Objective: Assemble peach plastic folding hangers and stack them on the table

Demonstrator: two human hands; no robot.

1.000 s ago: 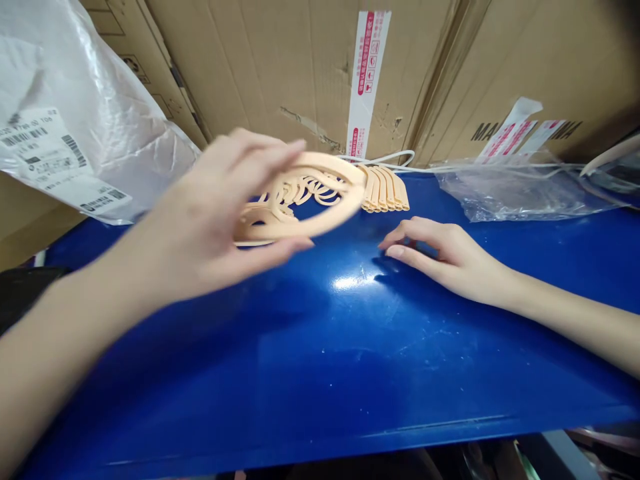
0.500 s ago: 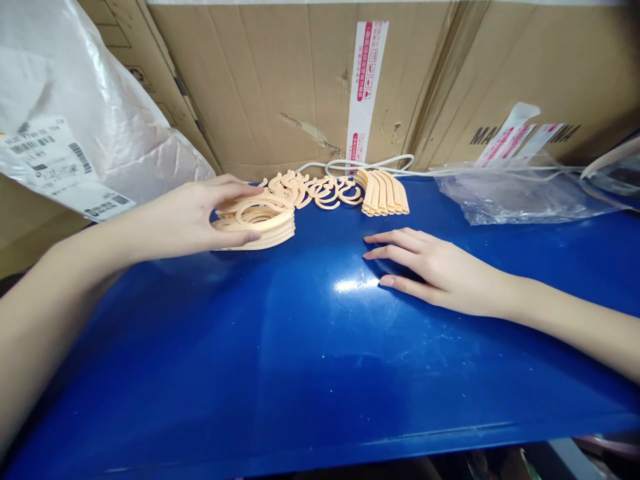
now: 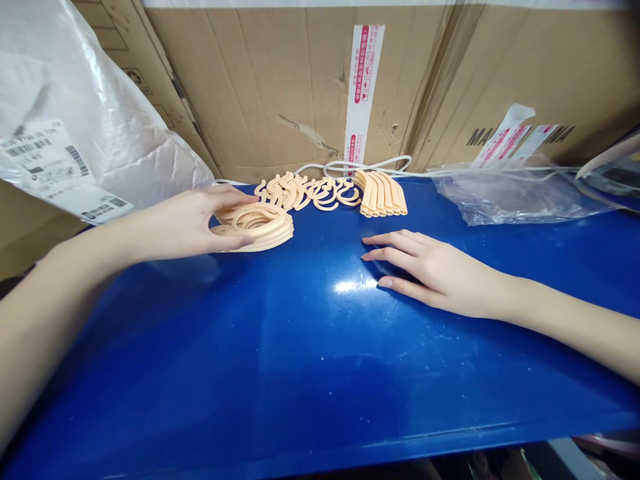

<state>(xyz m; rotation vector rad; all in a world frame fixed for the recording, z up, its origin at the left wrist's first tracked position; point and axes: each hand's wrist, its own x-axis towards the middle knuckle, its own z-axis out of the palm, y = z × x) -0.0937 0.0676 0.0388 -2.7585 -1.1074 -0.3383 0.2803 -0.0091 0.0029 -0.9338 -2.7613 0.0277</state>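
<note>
At the back left of the blue table, my left hand (image 3: 177,223) reaches round the left side of a stack of beige curved plastic pieces (image 3: 273,230). Its thumb lies along the near side and a finger extends over the far side; the other fingertips are hidden. My right hand (image 3: 427,270) rests palm down on the table, fingers apart, holding nothing. Behind the stack lies a pile of beige plastic hooks (image 3: 285,190), with more open-ring hooks (image 3: 326,197) beside it. To their right, several beige curved bars (image 3: 383,195) lie in a neat row.
Cardboard boxes (image 3: 280,80) stand along the back. A white plastic package (image 3: 115,127) with labels leans at the left. A white cable (image 3: 370,165) runs behind the pieces, and a clear plastic bag (image 3: 510,197) lies at the back right. The blue table (image 3: 320,373) ends at a front edge.
My left thumb and finger have drawn back slightly to the left along the stack. The right hand stays still; the view has shifted a little.
</note>
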